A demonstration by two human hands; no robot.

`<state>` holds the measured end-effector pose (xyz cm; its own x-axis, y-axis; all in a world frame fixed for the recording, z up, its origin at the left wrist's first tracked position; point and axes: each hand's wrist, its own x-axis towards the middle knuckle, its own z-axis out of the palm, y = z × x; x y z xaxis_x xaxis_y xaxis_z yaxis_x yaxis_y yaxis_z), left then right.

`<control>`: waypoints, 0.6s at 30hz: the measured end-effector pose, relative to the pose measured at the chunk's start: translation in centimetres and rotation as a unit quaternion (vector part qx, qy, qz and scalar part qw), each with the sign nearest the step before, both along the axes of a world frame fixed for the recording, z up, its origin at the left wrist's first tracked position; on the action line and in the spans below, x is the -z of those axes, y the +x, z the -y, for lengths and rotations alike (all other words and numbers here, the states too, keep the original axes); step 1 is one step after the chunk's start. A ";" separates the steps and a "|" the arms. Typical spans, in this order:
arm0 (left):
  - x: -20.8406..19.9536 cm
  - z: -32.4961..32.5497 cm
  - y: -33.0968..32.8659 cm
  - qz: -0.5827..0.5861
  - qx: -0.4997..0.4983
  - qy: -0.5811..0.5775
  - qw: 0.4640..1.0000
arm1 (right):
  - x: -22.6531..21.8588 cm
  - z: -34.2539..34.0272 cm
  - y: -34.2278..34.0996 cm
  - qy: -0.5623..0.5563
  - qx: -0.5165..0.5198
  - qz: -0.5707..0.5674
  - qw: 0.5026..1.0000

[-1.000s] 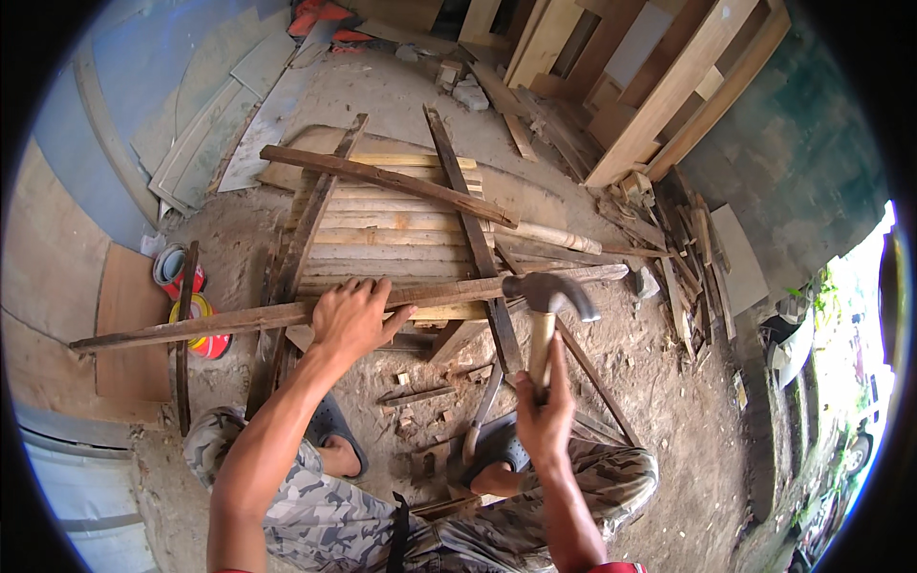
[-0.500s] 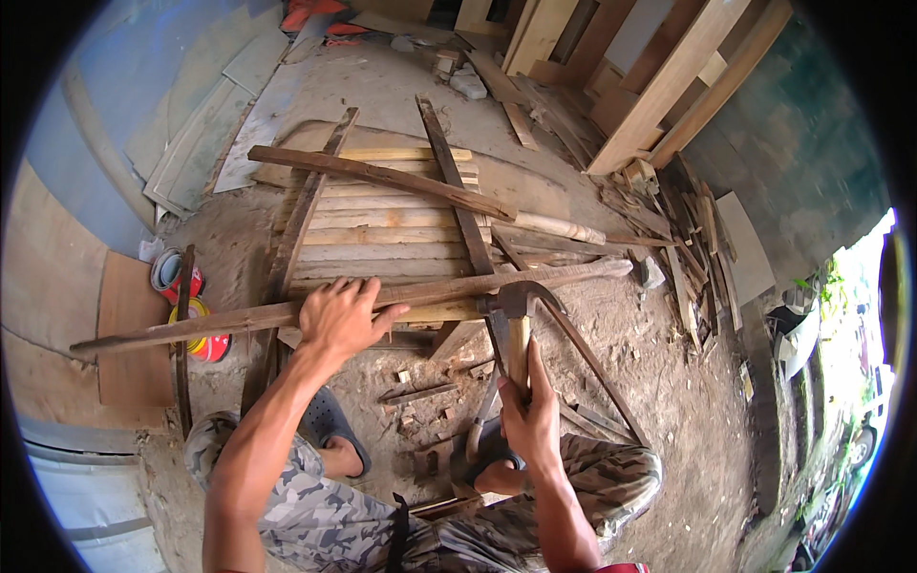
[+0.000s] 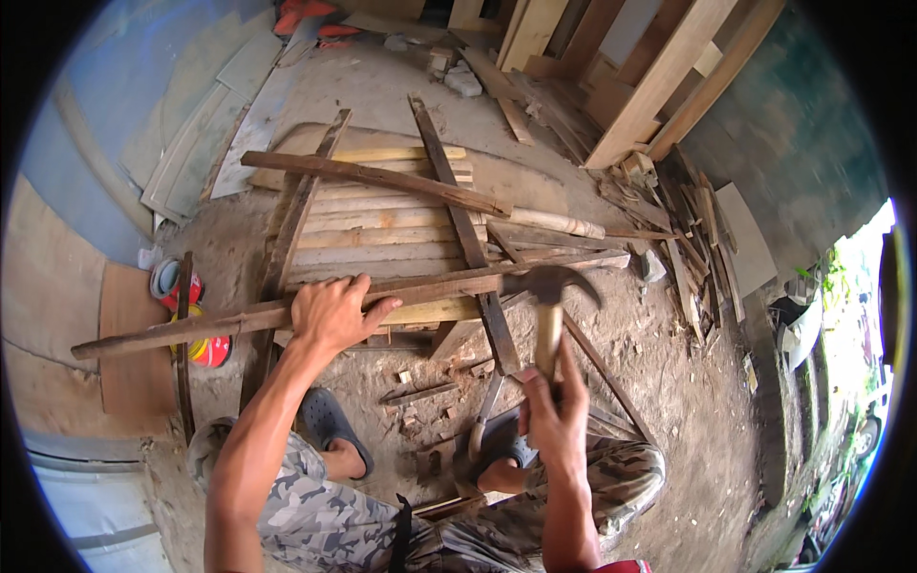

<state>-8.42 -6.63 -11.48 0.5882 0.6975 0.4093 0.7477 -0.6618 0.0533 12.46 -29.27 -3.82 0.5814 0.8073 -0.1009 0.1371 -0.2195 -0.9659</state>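
A long brown wooden batten (image 3: 430, 286) lies crosswise in front of me, over two dark rails. My left hand (image 3: 332, 315) grips it left of its middle, fingers over the far edge and thumb toward the right. In my right hand (image 3: 557, 411) is a claw hammer (image 3: 549, 329), held by its pale wooden handle. The hammer's dark head is slightly blurred near the batten's right part, claw pointing right; whether it touches the wood I cannot tell. Beyond the batten, several pale wooden slats (image 3: 382, 236) lie side by side between the rails.
Another dark batten (image 3: 382, 181) crosses the rails farther off. Paint cans (image 3: 205, 350) stand at the left. A heap of scrap wood (image 3: 683, 248) lies at the right, below leaning boards (image 3: 650, 86). Wood offcuts (image 3: 420, 393) litter the dirt floor between my feet.
My right hand and the hammer have shifted right, and the hammer head has turned, its claw now farther right. My left hand keeps its grip on the batten, with little movement.
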 end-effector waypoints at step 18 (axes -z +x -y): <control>-1.2 -0.4 -0.6 -0.031 -0.018 -0.078 0.996 | 1.2 -1.0 -0.4 -0.059 -0.041 -0.073 0.995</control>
<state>-9.00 -6.24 -10.25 0.5822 0.7712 0.2574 0.7763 -0.6214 0.1057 12.03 -28.26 -5.06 0.4865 0.8290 -0.2758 0.0199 -0.3261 -0.9451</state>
